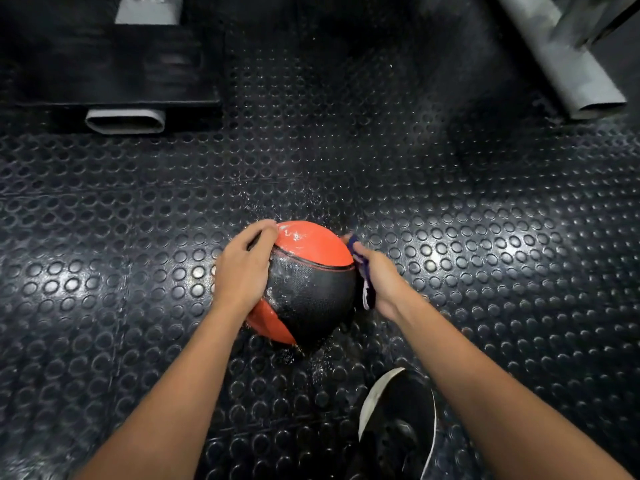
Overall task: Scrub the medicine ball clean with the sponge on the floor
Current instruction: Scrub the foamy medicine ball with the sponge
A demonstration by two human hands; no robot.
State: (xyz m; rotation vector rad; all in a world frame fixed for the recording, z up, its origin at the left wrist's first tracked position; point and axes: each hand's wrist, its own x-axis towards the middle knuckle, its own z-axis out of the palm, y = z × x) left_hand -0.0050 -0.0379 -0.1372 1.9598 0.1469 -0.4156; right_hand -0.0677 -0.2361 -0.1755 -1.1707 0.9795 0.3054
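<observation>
The medicine ball (304, 282), red and black with wet streaks, rests on the studded rubber floor (485, 237) at centre frame. The left hand (242, 268) lies on the ball's left side, fingers spread over the top. The right hand (381, 278) presses a purple sponge (362, 268) against the ball's right side, fingers clamped on it. A black shoe (398, 427) sits at lower right.

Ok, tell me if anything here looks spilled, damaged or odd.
Only wetness stands out. Droplets speckle the studded floor beyond and in front of the medicine ball, and white, suds-like smears sit on its orange top. That fits scrubbing: the right hand presses the sponge to its side. No damage shows.
</observation>
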